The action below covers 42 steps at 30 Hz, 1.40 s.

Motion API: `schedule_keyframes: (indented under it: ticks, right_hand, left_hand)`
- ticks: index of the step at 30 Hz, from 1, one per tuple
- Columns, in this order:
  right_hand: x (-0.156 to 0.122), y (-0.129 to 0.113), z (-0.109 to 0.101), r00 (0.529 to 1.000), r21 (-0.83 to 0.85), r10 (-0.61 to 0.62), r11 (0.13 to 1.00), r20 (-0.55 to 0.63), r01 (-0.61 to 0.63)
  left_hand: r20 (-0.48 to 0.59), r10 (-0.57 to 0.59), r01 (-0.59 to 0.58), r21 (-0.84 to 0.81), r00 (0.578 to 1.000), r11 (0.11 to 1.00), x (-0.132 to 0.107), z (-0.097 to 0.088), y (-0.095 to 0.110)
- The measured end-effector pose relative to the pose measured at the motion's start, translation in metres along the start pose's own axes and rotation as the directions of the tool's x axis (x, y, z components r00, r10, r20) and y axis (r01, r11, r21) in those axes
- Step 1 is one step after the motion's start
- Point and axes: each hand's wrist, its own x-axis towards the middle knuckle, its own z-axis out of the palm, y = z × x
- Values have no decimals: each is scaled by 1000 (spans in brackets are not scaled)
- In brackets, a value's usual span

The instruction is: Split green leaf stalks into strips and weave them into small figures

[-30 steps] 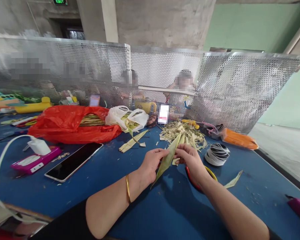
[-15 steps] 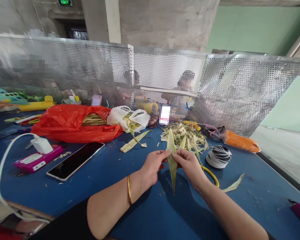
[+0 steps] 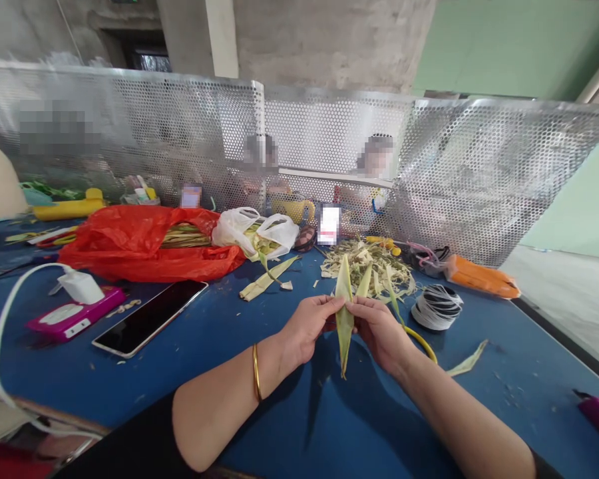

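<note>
A pale green folded leaf (image 3: pixel 345 326), pointed at both ends, is pinched between my two hands above the blue table (image 3: pixel 279 426). My left hand (image 3: pixel 312 326) grips its left side, thumb on the front face, with a gold bangle (image 3: pixel 256 372) on that wrist. On the other side, my right hand (image 3: pixel 379 329) pinches the leaf near its middle, thumb almost touching the left one. A second leaf tip (image 3: pixel 364 281) sticks up just behind my right hand. The fingertips behind the leaf are partly hidden.
A heap of leaf scraps (image 3: pixel 369 263) lies beyond my hands, with a roll of white strip (image 3: pixel 436 307) to its right. At left are a red plastic bag (image 3: pixel 130 243), a white bag (image 3: pixel 279 234), a phone (image 3: pixel 150 319) and a pink power strip (image 3: pixel 74 318). A perforated metal screen (image 3: pixel 329 133) stands behind.
My right thumb has shifted up and closer to my left thumb on the leaf. The leaf is turned slightly, its lower tip a little higher. The view has tilted slightly.
</note>
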Motion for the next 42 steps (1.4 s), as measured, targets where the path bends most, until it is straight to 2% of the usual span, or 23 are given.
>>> schedule_keyframes:
  ticks: [12, 14, 16, 19, 21, 25, 30, 37, 39, 42]
  right_hand:
    - [4, 2, -4, 997, 109, 49, 993, 60, -55]
    - [3, 2, -3, 997, 109, 42, 993, 59, -48]
    - [3, 1, -3, 998, 99, 32, 994, 58, -37]
    - [1, -3, -3, 999, 72, 30, 997, 43, -33]
    - [0, -7, -4, 1000, 67, 14, 998, 24, -16]
    - [-7, -25, -4, 998, 80, -66, 995, 18, 64]
    - [-16, -47, -6, 972, 105, -192, 978, 136, 178]
    - [-17, -49, -9, 967, 75, -223, 974, 125, 215]
    - [-16, -48, -9, 966, 103, -229, 971, 123, 217]
    - [-17, -51, -10, 955, 144, -268, 958, 127, 250]
  left_hand:
    - [-28, -22, 20, -46, 999, 999, 1, -2, 1]
    - [-42, 12, -13, -1, 999, 1000, 2, -3, 0]
    - [-64, 94, -89, 84, 994, 992, 4, -5, -1]
    - [-119, 235, -201, 243, 965, 949, 8, -7, -1]
    - [-163, 294, -228, 333, 942, 915, 10, -9, 1]
    - [-238, 355, -202, 494, 904, 846, 16, -17, 7]
    - [-284, 429, -181, 614, 858, 768, 25, -32, 13]
    - [-257, 538, -197, 737, 803, 647, 26, -38, 21]
    - [-258, 544, -204, 734, 799, 648, 25, -39, 22]
    - [-317, 509, -202, 658, 800, 726, 26, -42, 23]
